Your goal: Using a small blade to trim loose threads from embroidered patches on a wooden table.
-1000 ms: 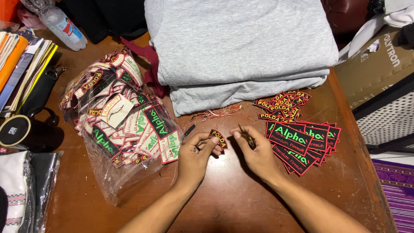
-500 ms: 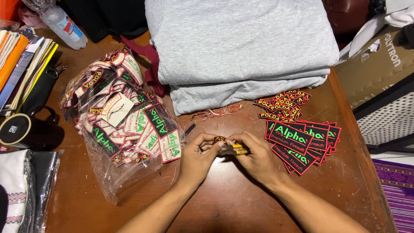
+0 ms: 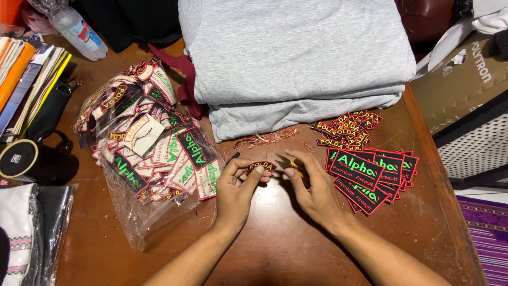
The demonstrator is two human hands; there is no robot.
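Hands parted; left hand [image 3: 239, 191] pinches curved patch [image 3: 261, 166].

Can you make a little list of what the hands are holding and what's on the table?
left hand: pinches a small curved patch
right hand: holds small scissors beside the patch
left of hands: clear bag of patches
right of hands: pile of rectangular patches
behind: folded grey cloth
surface: brown table
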